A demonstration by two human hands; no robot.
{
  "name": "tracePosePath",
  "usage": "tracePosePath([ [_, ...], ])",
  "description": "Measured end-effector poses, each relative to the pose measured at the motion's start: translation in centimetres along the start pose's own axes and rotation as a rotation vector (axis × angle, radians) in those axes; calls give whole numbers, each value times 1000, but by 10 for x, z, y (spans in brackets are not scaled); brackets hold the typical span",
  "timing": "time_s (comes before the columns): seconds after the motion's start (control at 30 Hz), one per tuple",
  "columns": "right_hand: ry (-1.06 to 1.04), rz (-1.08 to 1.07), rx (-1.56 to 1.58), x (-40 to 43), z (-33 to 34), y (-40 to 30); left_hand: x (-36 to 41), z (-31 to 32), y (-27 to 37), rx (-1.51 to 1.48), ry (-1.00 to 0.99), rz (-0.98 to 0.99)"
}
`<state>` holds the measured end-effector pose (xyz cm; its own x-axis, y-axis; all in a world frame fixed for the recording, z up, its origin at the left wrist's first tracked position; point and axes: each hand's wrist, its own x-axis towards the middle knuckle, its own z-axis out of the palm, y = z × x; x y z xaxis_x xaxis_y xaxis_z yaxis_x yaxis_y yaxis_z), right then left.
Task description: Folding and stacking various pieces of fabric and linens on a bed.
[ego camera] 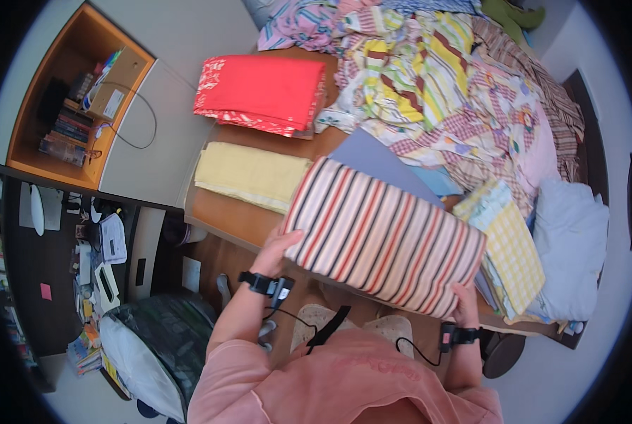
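Observation:
A folded striped cloth (385,238), cream with red and dark lines, is held between my two hands at the near edge of the wooden bed platform (220,217). My left hand (275,252) grips its left end, thumb on top. At its lower right corner my right hand (465,305) has hold of the edge. Behind it lies a flat blue-grey folded piece (385,159), partly covered. To the left is a folded pale yellow cloth (250,175), and beyond that a folded red cloth (263,93) with a white pattern.
Rumpled patterned bedding (427,79) heaps over the far side. A yellow checked folded cloth (512,249) and a pale blue pillow (570,249) sit at the right by the wall. An orange shelf niche (77,106) and a cluttered desk (46,265) stand left, with a cushion-laden chair (152,344) nearer.

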<state>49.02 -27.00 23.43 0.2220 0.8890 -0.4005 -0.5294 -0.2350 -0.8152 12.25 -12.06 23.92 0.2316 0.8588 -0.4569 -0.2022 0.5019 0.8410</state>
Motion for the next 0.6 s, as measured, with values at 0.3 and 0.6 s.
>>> tracePosePath([
  [0.3, -208, 92, -36, 131, 249, 112, 32, -274, 98, -24, 298, 170],
  [0.6, -64, 278, -337, 242, 307, 244, 139, -389, 23, 15, 704, -65],
])
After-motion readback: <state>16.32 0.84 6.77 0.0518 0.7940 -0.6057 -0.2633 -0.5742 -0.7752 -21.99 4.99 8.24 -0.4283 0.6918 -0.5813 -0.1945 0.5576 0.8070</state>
